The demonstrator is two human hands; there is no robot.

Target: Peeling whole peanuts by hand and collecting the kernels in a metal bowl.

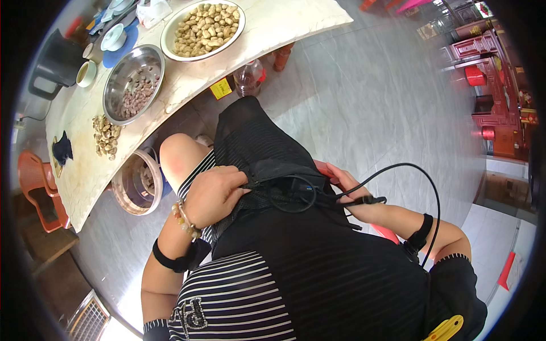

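seen from the head camera, well down over the lap, the left hand [213, 190] pinches the edge of a black mesh pouch [278, 169] lying at the waist, thumb and fingers closed on its soft netted fabric; the pouch sits across the black clothing [341, 256], with a loop of smooth, rubbery black cable [435, 196] arcing out to the right. the right hand [355, 196] is at the pouch's right side, beside the cable and a smooth red edge [325, 169]; its fingers are partly hidden, so i cannot tell whether it grasps anything. a bracelet [182, 219] of rounded, pale and amber beads circles the left wrist, next to a black-and-white striped top [239, 290]. further off, a pale, marbled table [79, 182] has a curved look near the rim of the view. on it, a round white bowl [164, 40] holds rough, tan, unshelled peanuts [206, 28], and a shiny metal bowl [149, 57] beside it holds small, pinkish-brown kernels [139, 94]. a loose heap of peanut shells [106, 137] lies near the metal bowl. below the table edge, a round bucket [126, 182] has brownish bits in it, and a clear plastic jug [248, 79] stands on the grey floor [364, 96]
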